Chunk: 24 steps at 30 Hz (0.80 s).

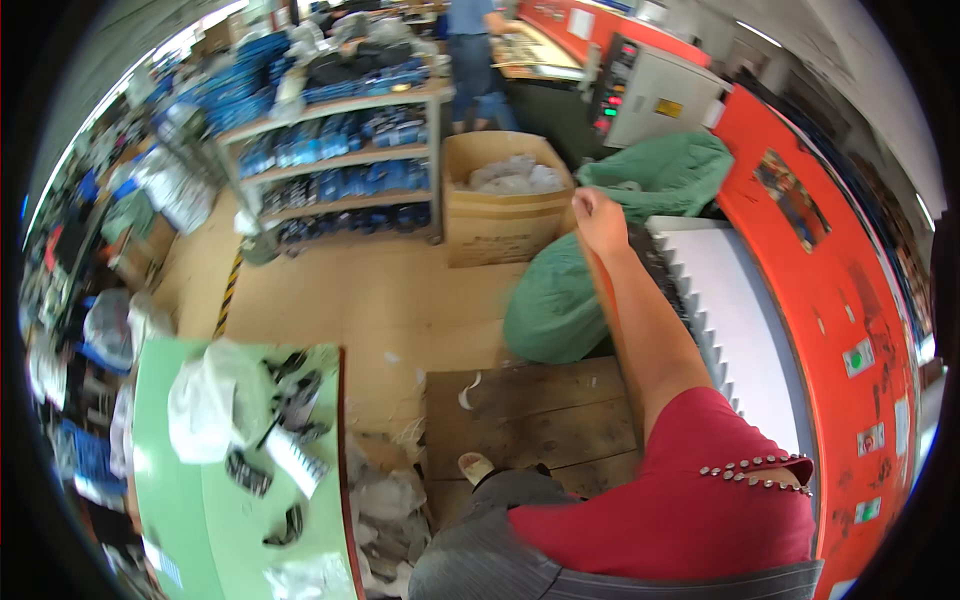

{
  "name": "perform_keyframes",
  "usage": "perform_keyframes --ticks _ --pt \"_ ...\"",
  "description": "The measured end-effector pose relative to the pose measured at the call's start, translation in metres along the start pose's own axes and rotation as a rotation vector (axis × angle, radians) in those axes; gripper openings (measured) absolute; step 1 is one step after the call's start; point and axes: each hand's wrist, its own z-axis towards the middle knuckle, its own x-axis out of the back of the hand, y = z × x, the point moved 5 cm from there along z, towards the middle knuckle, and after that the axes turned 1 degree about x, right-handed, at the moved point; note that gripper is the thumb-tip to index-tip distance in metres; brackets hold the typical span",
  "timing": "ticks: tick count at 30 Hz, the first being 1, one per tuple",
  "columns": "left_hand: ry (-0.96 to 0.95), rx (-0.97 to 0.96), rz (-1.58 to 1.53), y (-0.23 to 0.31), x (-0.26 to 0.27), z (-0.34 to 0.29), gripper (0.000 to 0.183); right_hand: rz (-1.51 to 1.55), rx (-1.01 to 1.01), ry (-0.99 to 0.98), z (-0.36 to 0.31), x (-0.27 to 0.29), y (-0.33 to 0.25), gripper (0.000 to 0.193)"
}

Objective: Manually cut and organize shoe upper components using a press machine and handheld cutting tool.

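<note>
My right hand reaches forward at the end of an outstretched arm in a short red sleeve. Its fingers are curled closed at the far end of a narrow brown board edge. Whatever is inside the fingers, if anything, is hidden. Just beyond the hand is a green sack with its mouth open, and a second, bulging green sack rests on the floor to its left. To the right of the forearm runs a white surface with a toothed edge. My left hand is out of view.
A red machine with a grey control box lines the right. A carton of clear plastic stands ahead, beside a shelf rack. At left, a green table bears a white bag and black pieces. A person stands far off.
</note>
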Motion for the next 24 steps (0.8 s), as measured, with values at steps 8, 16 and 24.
perform_keyframes --ticks 8,16,24 --pt "0.141 -0.137 -0.589 0.098 0.145 0.044 0.040 0.131 0.486 -1.264 -0.264 -0.127 -0.211 0.030" --pt "0.563 -0.557 -0.649 0.228 0.297 0.054 0.023 0.289 0.535 -1.515 -0.372 -0.106 -0.298 0.033" --pt "0.181 -0.359 -0.036 0.132 0.161 -0.021 0.020 -0.086 0.531 -1.759 -0.455 -0.089 -0.182 0.030"
